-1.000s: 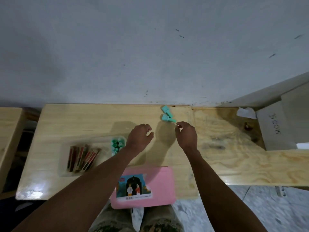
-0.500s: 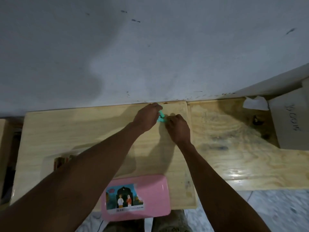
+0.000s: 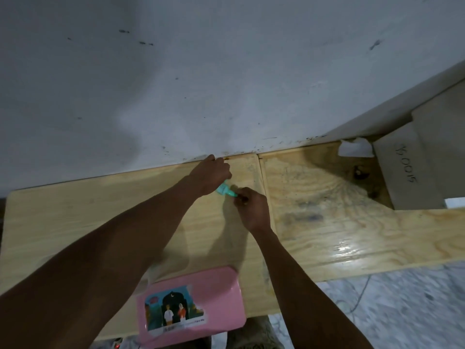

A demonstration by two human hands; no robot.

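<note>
Small teal plastic pieces show between my two hands near the far edge of the light wooden table, close to the wall. My left hand is curled over their upper end, fingers bent toward the wall. My right hand pinches their lower right end with curled fingers. How many teal pieces there are is hidden by the hands.
A pink lid with a picture sticker lies at the table's near edge. A second, darker wooden board joins on the right, with a grey box and white paper scrap behind it. The grey wall rises directly behind.
Both hands moved forward from mid-table to the teal pieces by the wall and took hold of them. The view has shifted, so the tray of sticks at the left is out of sight.
</note>
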